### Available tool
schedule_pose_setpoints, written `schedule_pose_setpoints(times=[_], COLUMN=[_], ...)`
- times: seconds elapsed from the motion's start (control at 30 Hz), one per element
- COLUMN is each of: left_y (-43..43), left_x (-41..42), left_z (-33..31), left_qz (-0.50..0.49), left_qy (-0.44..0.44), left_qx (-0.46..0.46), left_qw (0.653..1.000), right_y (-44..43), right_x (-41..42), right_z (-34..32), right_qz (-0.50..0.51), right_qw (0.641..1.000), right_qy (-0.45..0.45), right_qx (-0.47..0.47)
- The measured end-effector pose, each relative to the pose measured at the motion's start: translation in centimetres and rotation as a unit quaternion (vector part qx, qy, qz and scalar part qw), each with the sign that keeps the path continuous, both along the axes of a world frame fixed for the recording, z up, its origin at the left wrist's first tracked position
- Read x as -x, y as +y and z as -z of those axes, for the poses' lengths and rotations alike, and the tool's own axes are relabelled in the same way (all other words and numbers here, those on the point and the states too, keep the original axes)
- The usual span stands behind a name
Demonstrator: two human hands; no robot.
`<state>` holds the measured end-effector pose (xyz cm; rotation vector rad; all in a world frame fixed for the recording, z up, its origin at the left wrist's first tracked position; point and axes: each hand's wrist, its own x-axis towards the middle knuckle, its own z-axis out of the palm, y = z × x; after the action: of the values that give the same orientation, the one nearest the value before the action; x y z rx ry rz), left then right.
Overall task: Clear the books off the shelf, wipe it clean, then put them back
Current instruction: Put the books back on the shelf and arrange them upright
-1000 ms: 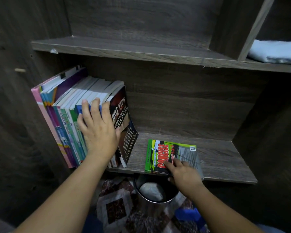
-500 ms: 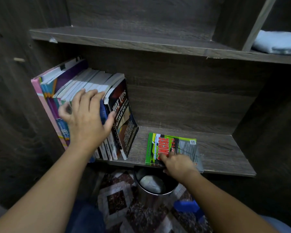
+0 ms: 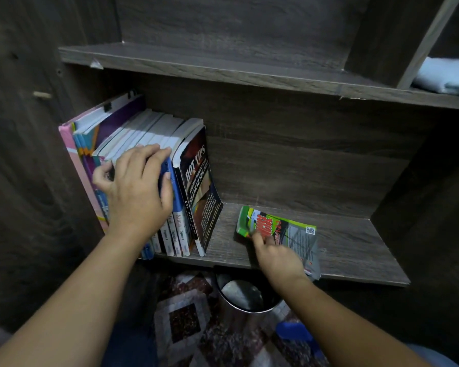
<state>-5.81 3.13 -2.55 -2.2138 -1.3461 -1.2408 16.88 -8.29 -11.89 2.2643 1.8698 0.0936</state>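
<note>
Two hands are working at the books on the lower shelf (image 3: pixel 355 250).
Left hand (image 3: pixel 137 192) is gripping a bunch from the row of books (image 3: pixel 149 133) standing at the shelf's left end, fingers curling over their tops, thumb pressing the other side. Right hand (image 3: pixel 276 256) is resting on the green book (image 3: pixel 297 234) lying flat mid-shelf; blur is hiding whether its fingers are pinching it. A black book (image 3: pixel 199 181) is leaning at the row's right end.

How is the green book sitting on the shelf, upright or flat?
Flat. The green book lies cover-up on the shelf, the right hand touching it.
</note>
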Motion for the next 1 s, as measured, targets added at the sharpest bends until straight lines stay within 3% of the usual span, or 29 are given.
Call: schedule_pose_setpoints(times=[0.23, 0.43, 0.53, 0.63, 0.77, 0.87, 1.0], left_y=[0.5, 1.1, 1.0, 1.1, 1.0, 0.9, 0.8], left_x=[1.0, 2.1, 2.0, 2.0, 1.8, 1.8, 2.0], left_z=[-0.1, 0.3, 0.4, 0.5, 0.6, 0.5, 0.5], left_qz=[-0.025, 0.001, -0.006, -0.014, -0.017, -0.013, -0.003], left_qy=[-0.091, -0.071, -0.057, -0.042, -0.037, -0.038, -0.032], left_qx=[-0.048, -0.028, -0.021, -0.015, -0.009, -0.009, -0.002], left_qw=[0.994, 0.997, 0.998, 0.999, 0.999, 0.999, 0.999], right_y=[2.1, 5.7, 7.2, 7.8, 7.5, 8.1, 10.2], right_x=[2.5, 7.3, 9.2, 9.6, 7.6, 6.8, 5.9], right_z=[-2.8, -3.4, -2.5, -1.2, 0.6, 2.4, 3.7], right_qz=[0.067, 0.072, 0.075, 0.014, 0.001, 0.019, 0.030], right_qw=[0.971, 0.890, 0.849, 0.836, 0.820, 0.833, 0.819], right_qy=[0.133, 0.311, 0.389, 0.441, 0.541, 0.539, 0.569], right_qx=[-0.189, -0.324, -0.349, -0.326, -0.185, -0.125, -0.069])
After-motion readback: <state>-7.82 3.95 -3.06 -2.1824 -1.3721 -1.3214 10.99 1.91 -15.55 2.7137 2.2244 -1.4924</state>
